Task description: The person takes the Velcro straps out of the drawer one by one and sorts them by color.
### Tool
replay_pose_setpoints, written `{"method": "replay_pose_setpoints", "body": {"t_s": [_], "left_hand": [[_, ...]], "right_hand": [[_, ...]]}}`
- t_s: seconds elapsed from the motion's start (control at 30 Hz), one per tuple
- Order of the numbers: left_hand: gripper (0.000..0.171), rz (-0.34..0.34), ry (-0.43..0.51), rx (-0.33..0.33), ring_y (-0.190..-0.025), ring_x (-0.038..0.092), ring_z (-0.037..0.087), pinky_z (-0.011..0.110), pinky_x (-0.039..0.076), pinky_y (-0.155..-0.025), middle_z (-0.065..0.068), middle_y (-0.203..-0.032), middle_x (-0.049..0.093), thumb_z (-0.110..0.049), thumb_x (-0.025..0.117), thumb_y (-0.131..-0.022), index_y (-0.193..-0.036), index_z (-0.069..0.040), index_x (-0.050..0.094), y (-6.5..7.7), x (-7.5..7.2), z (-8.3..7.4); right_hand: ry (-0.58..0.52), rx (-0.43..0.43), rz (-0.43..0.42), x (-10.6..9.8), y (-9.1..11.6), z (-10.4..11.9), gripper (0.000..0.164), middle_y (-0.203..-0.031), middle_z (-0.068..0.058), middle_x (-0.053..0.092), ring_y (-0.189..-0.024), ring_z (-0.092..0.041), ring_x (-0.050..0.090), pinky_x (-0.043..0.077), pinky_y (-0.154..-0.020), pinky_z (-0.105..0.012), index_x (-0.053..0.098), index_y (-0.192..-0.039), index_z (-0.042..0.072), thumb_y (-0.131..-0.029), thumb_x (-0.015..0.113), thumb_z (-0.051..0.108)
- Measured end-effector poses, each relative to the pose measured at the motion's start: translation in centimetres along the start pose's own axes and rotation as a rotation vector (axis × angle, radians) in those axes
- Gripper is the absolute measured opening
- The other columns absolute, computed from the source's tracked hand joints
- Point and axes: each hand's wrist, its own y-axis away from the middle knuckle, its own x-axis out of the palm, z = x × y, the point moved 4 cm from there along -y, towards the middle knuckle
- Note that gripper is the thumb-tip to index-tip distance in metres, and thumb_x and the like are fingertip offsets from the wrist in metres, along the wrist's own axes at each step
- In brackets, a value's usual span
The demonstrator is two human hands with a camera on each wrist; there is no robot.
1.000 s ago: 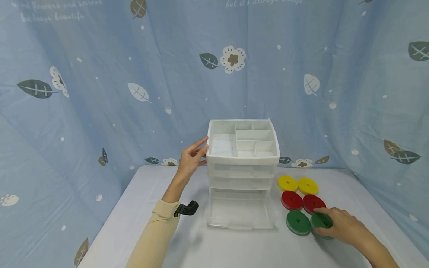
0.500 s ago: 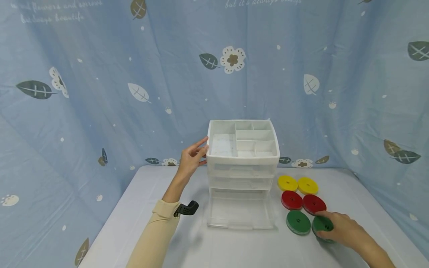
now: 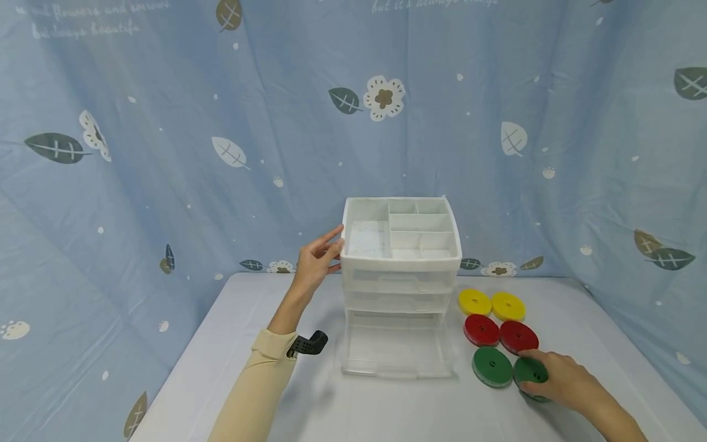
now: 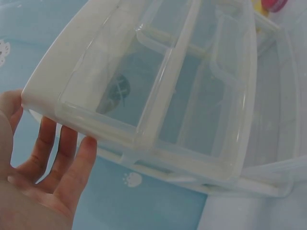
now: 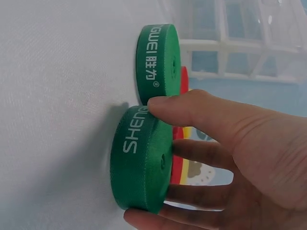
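My left hand (image 3: 313, 264) rests its fingertips against the left side of a white plastic drawer organizer (image 3: 400, 264). The left wrist view shows those fingers (image 4: 79, 165) fairly straight along the organizer's edge. Its bottom drawer (image 3: 394, 372) is pulled out, with nothing seen inside. At the right, my right hand (image 3: 566, 380) grips a green tape roll (image 5: 136, 158) between thumb and fingers across its rim. The roll appears to lie flat on the table. Beside it sits a second green tape roll (image 5: 158, 62).
Two red rolls (image 3: 481, 330) and two yellow rolls (image 3: 475, 302) lie in rows behind the green ones, right of the organizer. White cloth covers the table (image 3: 431, 411). A blue patterned curtain (image 3: 309, 80) hangs behind it.
The right hand and the green tape roll it holds have shifted slightly toward the near side. My left hand and the organizer stay where they were.
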Motion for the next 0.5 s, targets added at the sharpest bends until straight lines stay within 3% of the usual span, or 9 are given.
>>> {"method": "replay_pose_setpoints", "body": {"t_s": [0.33,0.5], "left_hand": [[0.043,0.001,0.015,-0.003,-0.092,0.065,0.01,0.045,0.057,-0.096,0.025,-0.118,0.061,-0.025,0.061,-0.099,-0.141,-0.023,0.055,0.0,0.0,0.2],[0.044,-0.001,0.015,-0.005,-0.092,0.065,0.009,0.045,0.057,-0.096,0.025,-0.12,0.062,-0.024,0.061,-0.099,-0.142,-0.022,0.054,0.0,-0.1,0.4]], "right_hand": [[0.02,0.031,0.008,0.3,0.3,0.2,0.077,-0.114,-0.02,0.066,-0.092,-0.028,0.061,0.057,-0.068,-0.06,0.059,-0.13,0.005,-0.073,0.081,0.051],[0.063,0.052,-0.032,-0.3,0.6,1.1,0.077,-0.114,-0.024,0.064,-0.093,-0.033,0.061,0.056,-0.066,-0.062,0.061,-0.128,0.007,-0.073,0.079,0.056]]}}
